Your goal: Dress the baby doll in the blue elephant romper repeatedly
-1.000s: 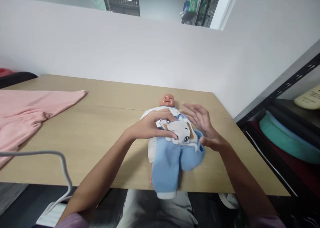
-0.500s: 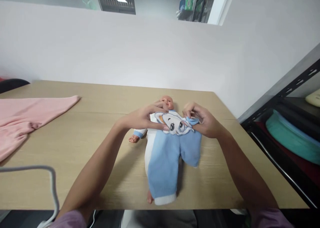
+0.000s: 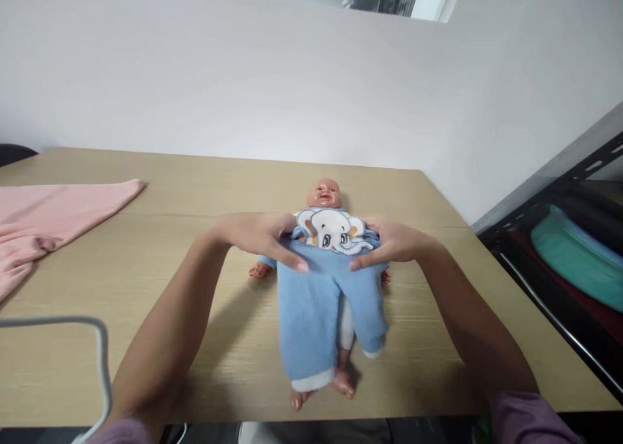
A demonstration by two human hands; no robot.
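A baby doll (image 3: 324, 193) lies face up on the table, its head toward the wall and its bare feet toward me. Over its body are spread light blue overalls (image 3: 309, 314) with a white elephant on the bib. My left hand (image 3: 265, 236) grips the overalls at the left side of the bib, thumb in front, other fingers largely hidden. On the opposite side my right hand (image 3: 392, 243) holds them the same way. A white inner legging shows between the overall legs. Both doll feet stick out below, and its hands show at either side.
Pink cloth (image 3: 63, 217) lies on the left of the wooden table (image 3: 195, 178). A bent grey-white tube (image 3: 100, 353) rises at the front left. To the right stands a black shelf rack (image 3: 549, 301) holding a teal item (image 3: 574, 256). A white wall (image 3: 292, 87) backs the table.
My hands have moved to matching grips on both sides of the bib. The overalls have been straightened and the elephant faces up. The doll's head and second foot have come into sight.
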